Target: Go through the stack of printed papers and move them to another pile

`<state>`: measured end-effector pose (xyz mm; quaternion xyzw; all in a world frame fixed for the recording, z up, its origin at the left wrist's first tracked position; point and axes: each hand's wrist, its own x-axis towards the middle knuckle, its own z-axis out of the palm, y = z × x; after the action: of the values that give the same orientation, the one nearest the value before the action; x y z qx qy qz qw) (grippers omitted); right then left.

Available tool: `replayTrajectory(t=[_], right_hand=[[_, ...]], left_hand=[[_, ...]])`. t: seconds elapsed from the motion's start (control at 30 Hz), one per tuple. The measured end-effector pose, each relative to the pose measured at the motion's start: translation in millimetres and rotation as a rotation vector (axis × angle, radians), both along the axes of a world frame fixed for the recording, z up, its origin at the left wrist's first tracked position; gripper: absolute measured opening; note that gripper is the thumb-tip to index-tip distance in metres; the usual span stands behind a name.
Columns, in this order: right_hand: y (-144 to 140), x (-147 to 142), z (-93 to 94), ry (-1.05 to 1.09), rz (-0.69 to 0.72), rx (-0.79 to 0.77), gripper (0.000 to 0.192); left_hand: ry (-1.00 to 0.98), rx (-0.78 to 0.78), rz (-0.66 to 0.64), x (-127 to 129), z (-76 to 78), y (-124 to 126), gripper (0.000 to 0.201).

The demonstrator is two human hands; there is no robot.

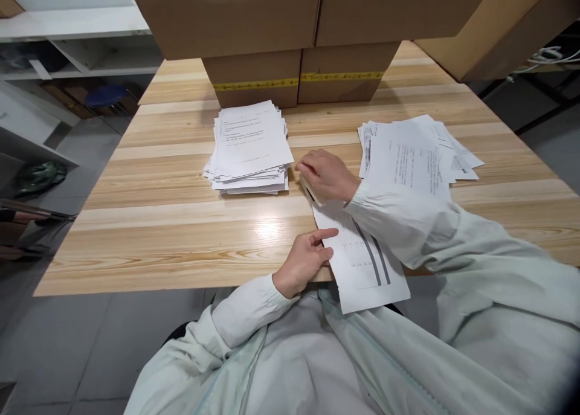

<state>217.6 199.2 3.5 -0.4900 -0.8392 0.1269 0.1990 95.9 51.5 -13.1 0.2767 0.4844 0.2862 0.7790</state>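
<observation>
Printed paper (362, 264) lies aslant at the table's front edge, its lower end hanging past the edge. On its left side rests my left hand (301, 261), with the index finger and thumb on the print and the other fingers curled out of sight. At the paper's upper left corner my right hand (327, 176) is closed over a small pale stapler (312, 194), mostly hidden beneath the palm. A thick stack of printed sheets (251, 140) lies left of my right hand. Behind my right forearm is a looser, fanned pile of papers (408, 155).
Cardboard boxes (254, 73) with yellow tape stand stacked at the back of the wooden table (158, 221). Another carton (489, 34) is at the back right. To the left are white shelves (104, 25) and a blue stool (106, 95).
</observation>
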Motion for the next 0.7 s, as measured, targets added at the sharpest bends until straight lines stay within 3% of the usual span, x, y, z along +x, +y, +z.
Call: replayTrajectory(t=[0.1,0.2,0.47,0.7], right_hand=[[9,-14,-24.1,-0.022,-0.012,0.062,0.034],[10,-16,-35.3,-0.01,-0.005,0.11,0.032],[6,-17,-45.1,-0.045,0.027,0.178,0.032],[4,-16,-50.9,0.008,-0.047,0.18,0.033]], left_hand=[[-0.048,-0.033,0.01,0,-0.9,4,0.055],[-0.075,-0.049,-0.001,-1,-2.4,5,0.057],[-0.109,-0.071,-0.009,-4,-8.0,4,0.062],[-0.118,-0.124,0.028,-2,-0.8,6,0.059]])
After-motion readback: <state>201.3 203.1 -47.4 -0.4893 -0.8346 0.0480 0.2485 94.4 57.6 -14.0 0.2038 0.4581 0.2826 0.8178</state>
